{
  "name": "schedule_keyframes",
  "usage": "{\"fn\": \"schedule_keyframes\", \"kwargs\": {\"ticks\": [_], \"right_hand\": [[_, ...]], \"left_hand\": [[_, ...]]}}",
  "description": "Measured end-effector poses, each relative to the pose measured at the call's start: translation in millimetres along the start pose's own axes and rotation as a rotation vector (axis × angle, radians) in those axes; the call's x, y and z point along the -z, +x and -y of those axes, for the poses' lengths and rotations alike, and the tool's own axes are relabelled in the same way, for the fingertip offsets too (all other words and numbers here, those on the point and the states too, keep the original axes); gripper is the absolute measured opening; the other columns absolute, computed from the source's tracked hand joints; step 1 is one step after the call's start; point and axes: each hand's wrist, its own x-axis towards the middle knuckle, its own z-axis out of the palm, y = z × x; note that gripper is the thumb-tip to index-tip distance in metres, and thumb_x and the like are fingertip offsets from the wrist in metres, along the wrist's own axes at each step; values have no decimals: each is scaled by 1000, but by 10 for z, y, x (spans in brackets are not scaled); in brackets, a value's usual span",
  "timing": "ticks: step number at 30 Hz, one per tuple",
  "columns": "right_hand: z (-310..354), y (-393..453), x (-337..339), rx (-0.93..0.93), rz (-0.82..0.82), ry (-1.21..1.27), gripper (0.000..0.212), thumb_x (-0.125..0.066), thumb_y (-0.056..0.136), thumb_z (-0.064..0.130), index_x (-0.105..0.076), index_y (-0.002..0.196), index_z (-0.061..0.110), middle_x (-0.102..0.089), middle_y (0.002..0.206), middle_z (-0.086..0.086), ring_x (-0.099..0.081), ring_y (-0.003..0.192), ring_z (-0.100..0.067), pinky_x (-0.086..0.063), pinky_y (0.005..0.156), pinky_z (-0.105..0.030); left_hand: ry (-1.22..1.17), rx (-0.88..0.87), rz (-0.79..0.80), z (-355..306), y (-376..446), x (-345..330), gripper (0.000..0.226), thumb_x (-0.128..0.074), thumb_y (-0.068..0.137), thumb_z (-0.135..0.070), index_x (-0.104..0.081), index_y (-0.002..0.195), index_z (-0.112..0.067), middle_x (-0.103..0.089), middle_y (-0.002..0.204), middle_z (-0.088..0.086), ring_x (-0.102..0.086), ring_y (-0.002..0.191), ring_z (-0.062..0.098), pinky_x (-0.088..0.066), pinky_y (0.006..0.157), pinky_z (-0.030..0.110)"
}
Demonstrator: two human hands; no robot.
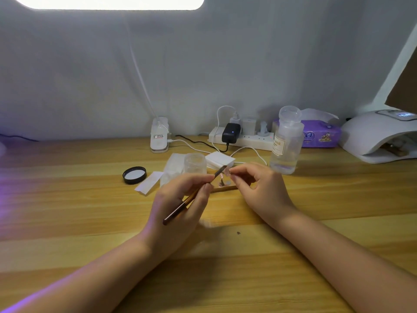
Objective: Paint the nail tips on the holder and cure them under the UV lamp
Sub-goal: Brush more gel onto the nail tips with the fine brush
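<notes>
My left hand (180,199) grips a thin brown brush (194,195), its tip pointing up and right toward the middle of the table. My right hand (259,186) pinches a small clear nail tip (231,173) between thumb and forefinger, close to the brush tip. Below and between the two hands lies a wooden holder (223,188) with small pegs on it. The white UV lamp (379,136) stands at the far right edge of the table, its opening facing me.
A clear jar (195,162) and its black lid (134,175) sit behind my left hand beside white pads (220,160) and wipes. A clear pump bottle (286,143), purple tissue pack (320,136), power strip (243,137) with cables and a white device (159,137) line the back wall.
</notes>
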Motion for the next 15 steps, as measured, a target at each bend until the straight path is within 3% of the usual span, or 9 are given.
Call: {"fn": "schedule_keyframes", "kwargs": {"ticks": [4,9,15], "right_hand": [[-8,0,-1,35,-18,-46,15,-70,80,-2,-74,91,8,-67,86,7,-55,73,5,-45,72,-9],[-8,-3,-1,31,-24,-58,16,-70,81,-1,-74,93,9,-62,86,12,-52,76,13,-43,73,-3],[-1,-8,-6,62,-32,-67,18,-70,80,-4,-74,90,10,-61,86,14,-55,77,10,-41,74,-2]], "left_hand": [[18,-36,38,-6,4,8,22,-57,89,-26,-70,104,-17,-71,93,-6,-68,89,10,-55,77,30],[-5,-7,47,-11,-8,35,20,-55,87,-25,-71,95,-16,-70,82,-10,-69,81,11,-55,72,26],[59,-69,-14,2,1,3,24,-57,90,-25,-71,104,-11,-71,91,-6,-67,86,8,-52,75,22]]}}
